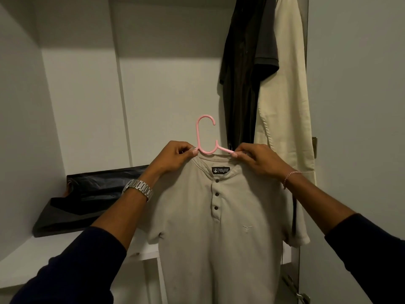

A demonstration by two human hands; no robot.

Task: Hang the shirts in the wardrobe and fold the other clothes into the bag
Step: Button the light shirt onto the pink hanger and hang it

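A beige short-sleeved shirt (pixel 219 227) with a three-button placket, a dark neck label and a small pale emblem on the chest hangs on a pink hanger (pixel 206 139), held up in front of the open wardrobe. The left hand (pixel 175 155) pinches the collar at one shoulder and the right hand (pixel 256 160) pinches the other, fingers clenched on fabric and hanger. A dark shirt (pixel 243 62) and a cream garment (pixel 287 95) hang behind; a dark bag (pixel 87 198) lies on the shelf (pixel 43 260).

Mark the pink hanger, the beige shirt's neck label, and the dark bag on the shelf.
pink hanger (pixel 198 130): head view, left side of its hook.
neck label (pixel 220 170): head view, middle of the black tag.
dark bag (pixel 96 189): head view, its crumpled top.
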